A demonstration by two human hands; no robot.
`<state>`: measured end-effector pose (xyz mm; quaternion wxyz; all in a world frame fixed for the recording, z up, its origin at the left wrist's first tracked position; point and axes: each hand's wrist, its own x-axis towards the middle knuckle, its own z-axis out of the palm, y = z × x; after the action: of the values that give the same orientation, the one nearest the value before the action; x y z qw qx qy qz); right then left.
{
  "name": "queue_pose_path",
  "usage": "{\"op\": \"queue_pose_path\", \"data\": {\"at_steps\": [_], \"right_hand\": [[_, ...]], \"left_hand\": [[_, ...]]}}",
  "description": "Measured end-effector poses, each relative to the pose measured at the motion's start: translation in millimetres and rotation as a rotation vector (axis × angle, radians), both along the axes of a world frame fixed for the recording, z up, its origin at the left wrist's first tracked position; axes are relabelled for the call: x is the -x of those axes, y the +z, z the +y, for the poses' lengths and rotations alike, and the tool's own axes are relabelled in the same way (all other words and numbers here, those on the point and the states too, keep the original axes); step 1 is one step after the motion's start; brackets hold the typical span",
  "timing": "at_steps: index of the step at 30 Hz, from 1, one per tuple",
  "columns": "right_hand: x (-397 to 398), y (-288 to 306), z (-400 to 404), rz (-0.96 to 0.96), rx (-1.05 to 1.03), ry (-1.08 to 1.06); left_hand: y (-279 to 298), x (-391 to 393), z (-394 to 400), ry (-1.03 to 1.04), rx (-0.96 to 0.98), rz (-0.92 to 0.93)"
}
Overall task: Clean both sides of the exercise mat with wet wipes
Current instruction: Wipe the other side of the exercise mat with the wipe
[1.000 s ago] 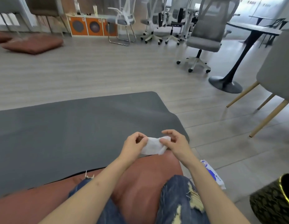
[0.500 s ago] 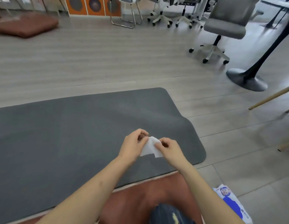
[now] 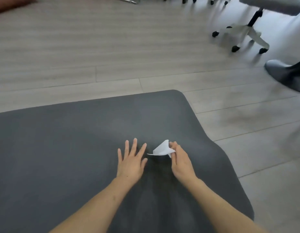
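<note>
1. Head view: a pale grey plank floor (image 3: 112,47) fills the upper half of the scene, with the white wheeled base of an office chair (image 3: 245,34) at upper right and a dark round table foot (image 3: 286,73) at the right edge.
2. A dark grey exercise mat (image 3: 78,140) lies flat on the floor, running from the left edge to a rounded corner at centre-right and filling the lower half of the scene.
3. The left hand (image 3: 130,163) is spread wide above the mat, fingers straight and apart, holding nothing; whether the palm touches the mat cannot be told.
4. The right hand (image 3: 181,161), just beside it, pinches a crumpled white wet wipe (image 3: 161,149) at its fingertips, the wipe over the mat's middle near the right end.
</note>
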<state>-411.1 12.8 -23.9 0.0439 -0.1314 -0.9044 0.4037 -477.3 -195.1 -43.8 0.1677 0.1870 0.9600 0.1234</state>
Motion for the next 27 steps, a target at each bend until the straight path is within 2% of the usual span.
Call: {"op": "queue_pose_path", "data": {"at_steps": [2,4,8,14,17,19,23,27], "right_hand": [[25.2,-38.8,22.3,0.015,-0.057,-0.019],[38.9,-78.6,35.7,0.029,-0.02,-0.092],[56.2,-128.4,46.6,0.184,-0.023,-0.175],[69.7,-125.1,50.2,0.074,-0.158,-0.119],[75.2,-127.6,50.7,-0.046,-0.353,-0.028],[77.0,-129.9,52.9,-0.112,-0.427,0.019],[77.0,-126.5,56.8,-0.113,-0.4,0.037],[78.1,-122.7,54.9,-0.065,-0.414,0.043]], "left_hand": [[-31.8,31.1,10.8,-0.025,0.077,0.037],[-67.9,51.0,18.3,-0.034,0.134,0.056],[-115.5,61.1,24.3,-0.015,0.127,0.213],[-116.5,62.9,25.9,-0.026,0.141,0.169],[-108.4,73.5,29.5,-0.006,0.163,0.132],[-102.4,94.3,34.0,0.009,0.124,0.17],[-93.7,152.9,42.4,0.054,0.071,0.262],[-105.3,195.1,38.9,0.0,0.22,0.167]]}}
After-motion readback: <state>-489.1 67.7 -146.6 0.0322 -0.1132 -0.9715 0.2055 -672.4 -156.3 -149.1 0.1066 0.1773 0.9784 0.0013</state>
